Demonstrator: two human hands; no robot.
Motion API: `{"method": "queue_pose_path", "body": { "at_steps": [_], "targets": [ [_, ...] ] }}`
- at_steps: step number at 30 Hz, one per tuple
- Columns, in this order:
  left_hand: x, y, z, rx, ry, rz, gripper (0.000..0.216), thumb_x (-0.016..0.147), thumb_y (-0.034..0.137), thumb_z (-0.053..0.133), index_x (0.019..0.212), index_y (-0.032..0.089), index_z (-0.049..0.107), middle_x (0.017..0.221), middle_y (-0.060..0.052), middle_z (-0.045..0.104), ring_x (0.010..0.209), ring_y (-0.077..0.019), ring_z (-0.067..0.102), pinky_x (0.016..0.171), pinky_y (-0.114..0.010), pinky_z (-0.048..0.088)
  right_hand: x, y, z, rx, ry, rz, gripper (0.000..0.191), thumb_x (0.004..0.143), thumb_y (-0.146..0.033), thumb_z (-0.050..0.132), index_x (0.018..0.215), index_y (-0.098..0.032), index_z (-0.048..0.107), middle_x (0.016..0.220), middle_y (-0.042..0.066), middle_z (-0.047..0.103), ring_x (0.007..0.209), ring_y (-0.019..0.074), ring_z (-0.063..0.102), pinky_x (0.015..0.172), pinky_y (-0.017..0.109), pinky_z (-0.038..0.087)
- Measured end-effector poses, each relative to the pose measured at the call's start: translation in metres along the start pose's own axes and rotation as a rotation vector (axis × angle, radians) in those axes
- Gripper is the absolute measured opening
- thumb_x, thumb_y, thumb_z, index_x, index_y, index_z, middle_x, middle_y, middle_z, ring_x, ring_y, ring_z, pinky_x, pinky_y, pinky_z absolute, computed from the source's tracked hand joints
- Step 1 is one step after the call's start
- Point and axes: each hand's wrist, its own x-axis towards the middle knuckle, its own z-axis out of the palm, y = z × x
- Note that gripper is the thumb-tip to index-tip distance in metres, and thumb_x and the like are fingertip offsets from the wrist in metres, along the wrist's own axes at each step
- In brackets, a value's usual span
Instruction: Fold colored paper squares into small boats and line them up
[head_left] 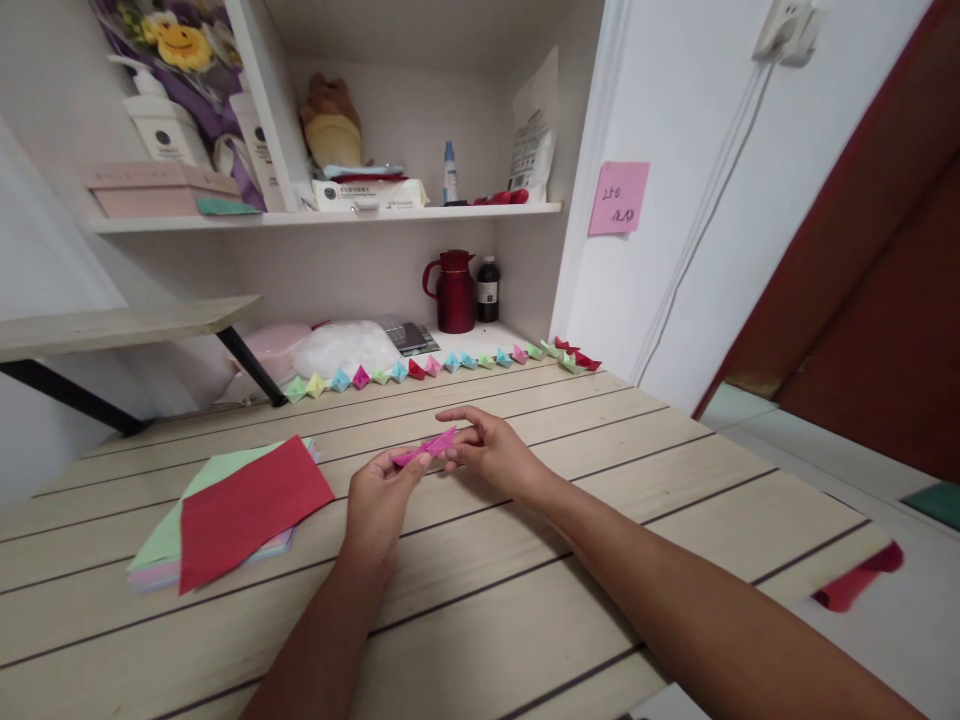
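Note:
A small magenta folded paper boat (429, 447) is held above the table between the thumb and fingers of my left hand (379, 500). My right hand (491, 455) is at the boat's right end, its index finger stretched out and apart from the thumb. The other right fingers curl close to the pointed tip; whether they touch it is hard to tell. Left of my hands lies a stack of coloured paper (161, 540), light green on top, with a red sheet (251, 515) lying askew over it.
A row of small folded paper boats (416, 370) in several colours lines the table's back edge, with more clustered at its right end (571, 357). Behind stand a red jug (455, 292) and a dark bottle (487, 290). A small raised shelf (127, 325) is at the left.

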Motion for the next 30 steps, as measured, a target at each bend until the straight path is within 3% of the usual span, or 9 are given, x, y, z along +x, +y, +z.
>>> {"method": "queue_pose_path", "body": {
  "at_steps": [4,10,15,21,26,30],
  "targets": [
    [0.007,0.000,-0.006,-0.190,0.053,-0.026,0.027,0.058,0.028,0.084,0.077,0.014,0.072,0.069,0.001,0.068,0.069,-0.0111,0.058,0.075,-0.025,0.044,0.001,0.004,0.004,0.200,0.087,0.152,0.045,0.070,-0.023,0.075,0.111,-0.017,0.059,0.080,0.003,0.071,0.066,0.0140,0.066,0.074,0.031,0.054],
    [0.006,0.003,-0.007,-0.333,0.022,-0.056,0.025,0.055,0.026,0.085,0.071,0.014,0.070,0.065,0.001,0.065,0.068,-0.0098,0.055,0.077,-0.025,0.044,0.000,0.000,0.019,0.226,0.067,0.103,0.047,0.052,-0.023,0.087,0.094,-0.017,0.068,0.093,0.004,0.068,0.076,0.0135,0.064,0.077,0.030,0.054],
    [-0.001,0.002,0.002,-0.279,-0.100,-0.064,0.024,0.061,0.029,0.083,0.075,0.013,0.071,0.070,-0.001,0.068,0.071,-0.0115,0.058,0.076,-0.025,0.044,-0.002,-0.007,0.029,0.288,0.012,0.039,0.037,0.055,-0.036,0.086,0.080,-0.013,0.069,0.075,0.003,0.069,0.071,0.0150,0.064,0.078,0.032,0.052],
    [-0.002,0.002,0.005,-0.261,-0.097,-0.060,0.022,0.061,0.028,0.083,0.071,0.013,0.070,0.066,0.000,0.067,0.066,-0.0110,0.057,0.073,-0.025,0.044,-0.004,-0.009,0.027,0.253,0.069,0.027,0.036,0.059,-0.045,0.083,0.063,-0.013,0.065,0.060,0.002,0.065,0.061,0.0146,0.062,0.067,0.029,0.050],
    [-0.001,0.005,0.004,-0.305,-0.109,-0.056,0.024,0.059,0.028,0.084,0.069,0.013,0.069,0.066,-0.001,0.067,0.067,-0.0115,0.057,0.073,-0.026,0.044,-0.004,-0.009,0.027,0.263,0.029,0.019,0.038,0.065,-0.049,0.078,0.063,-0.014,0.063,0.061,0.003,0.067,0.060,0.0143,0.062,0.067,0.029,0.050],
    [-0.001,0.003,0.004,-0.278,-0.095,-0.044,0.027,0.058,0.030,0.084,0.074,0.013,0.070,0.068,-0.001,0.067,0.067,-0.0116,0.057,0.073,-0.026,0.045,-0.005,-0.011,0.029,0.311,0.032,0.018,0.037,0.058,-0.043,0.083,0.070,-0.015,0.063,0.065,0.001,0.067,0.062,0.0143,0.063,0.069,0.029,0.051]
  ]
}}
